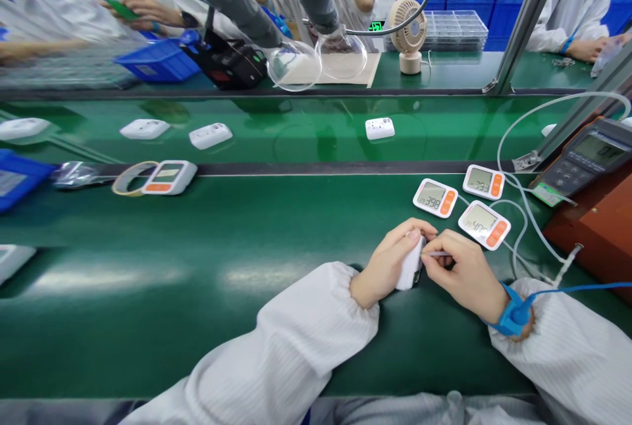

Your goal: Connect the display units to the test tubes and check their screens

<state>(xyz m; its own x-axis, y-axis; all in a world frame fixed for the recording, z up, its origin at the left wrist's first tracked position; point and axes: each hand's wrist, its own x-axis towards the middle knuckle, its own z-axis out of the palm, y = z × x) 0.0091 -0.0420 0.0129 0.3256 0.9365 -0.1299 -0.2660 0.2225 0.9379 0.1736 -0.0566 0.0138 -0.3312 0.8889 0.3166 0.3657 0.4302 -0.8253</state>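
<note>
My left hand (388,260) is closed around a white blood pressure monitor (409,267) tipped up on its edge, its screen side not visible to me. Close beside it, my right hand (457,270) pinches a thin pale tube (435,253) whose end meets the side of that monitor; whether it is plugged in I cannot tell. A blue wrist strap (512,313) circles my right wrist. Just beyond my hands lie several similar monitors with lit screens and orange buttons: one monitor (435,198) at left, another monitor (483,182) behind, and a third monitor (484,224) nearest.
At right, a grey handheld meter (587,155) rests by an orange box (597,234) with pale hoses (530,204). Further left are a tape roll (133,178) and a monitor (170,178). White units (380,127) lie on the green belt (296,139). Co-workers sit beyond a fan (407,24).
</note>
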